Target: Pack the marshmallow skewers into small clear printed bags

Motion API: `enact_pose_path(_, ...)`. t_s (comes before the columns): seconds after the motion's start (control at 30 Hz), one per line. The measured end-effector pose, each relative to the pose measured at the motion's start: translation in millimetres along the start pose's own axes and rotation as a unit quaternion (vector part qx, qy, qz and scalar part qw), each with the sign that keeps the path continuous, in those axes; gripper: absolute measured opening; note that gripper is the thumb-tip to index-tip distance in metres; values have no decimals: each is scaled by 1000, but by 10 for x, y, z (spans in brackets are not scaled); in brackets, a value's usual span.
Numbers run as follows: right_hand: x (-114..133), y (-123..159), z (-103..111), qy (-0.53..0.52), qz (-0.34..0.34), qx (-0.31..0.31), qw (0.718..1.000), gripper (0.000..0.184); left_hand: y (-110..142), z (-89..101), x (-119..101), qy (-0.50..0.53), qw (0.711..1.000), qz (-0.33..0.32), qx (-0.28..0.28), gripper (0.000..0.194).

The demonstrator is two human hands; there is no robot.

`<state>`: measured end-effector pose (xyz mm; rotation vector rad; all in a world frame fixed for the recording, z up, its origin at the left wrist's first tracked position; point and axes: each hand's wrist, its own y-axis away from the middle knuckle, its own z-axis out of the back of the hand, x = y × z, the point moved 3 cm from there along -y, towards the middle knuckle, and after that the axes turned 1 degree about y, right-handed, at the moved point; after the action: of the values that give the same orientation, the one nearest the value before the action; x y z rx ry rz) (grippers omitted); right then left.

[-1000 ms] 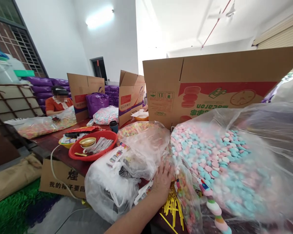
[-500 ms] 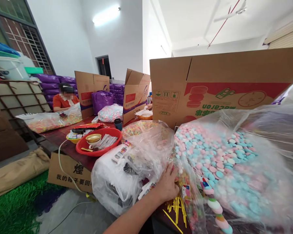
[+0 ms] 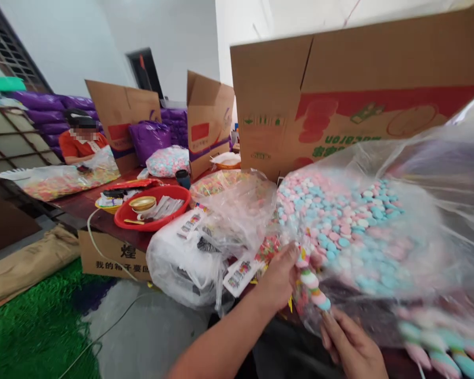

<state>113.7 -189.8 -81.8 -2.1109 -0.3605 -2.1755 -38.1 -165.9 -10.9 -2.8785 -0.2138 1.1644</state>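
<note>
A candy skewer (image 3: 310, 281) of pink, white and blue pieces with orange bits between them slants across the space between my two hands. My left hand (image 3: 281, 271) is closed at its upper end, by a small colourful piece. The fingertips of my right hand (image 3: 349, 337) pinch its lower end. Beneath my left hand lies a clear bag of red and green gummy candy (image 3: 266, 247), partly hidden. Just beyond the skewer spreads a big clear plastic bag of pastel candies (image 3: 335, 210). At the lower right, several more candy skewers (image 3: 442, 337) lie side by side, blurred.
A printed carton (image 3: 272, 105) stands behind the bags. To the left are a bag of white packaging (image 3: 181, 263), printed cards (image 3: 240, 273) and a red basin (image 3: 120, 218) holding bowls and packets. A co-worker (image 3: 81, 139) sits at the far left.
My left hand has lifted from the yellow strips and moved up to the skewer's top. My right hand has come into view at its lower end. The camera view has tilted down.
</note>
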Motion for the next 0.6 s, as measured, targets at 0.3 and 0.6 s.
enact_pose_path(0.3,-79,99,18,-27,-33,-26,999,45,31,-20,214,61,994,-10,-93,40)
enact_pose_path(0.6,-73,53,61,-54,-10,-45,997,43,113,64,292,-8,998,51,-31,35)
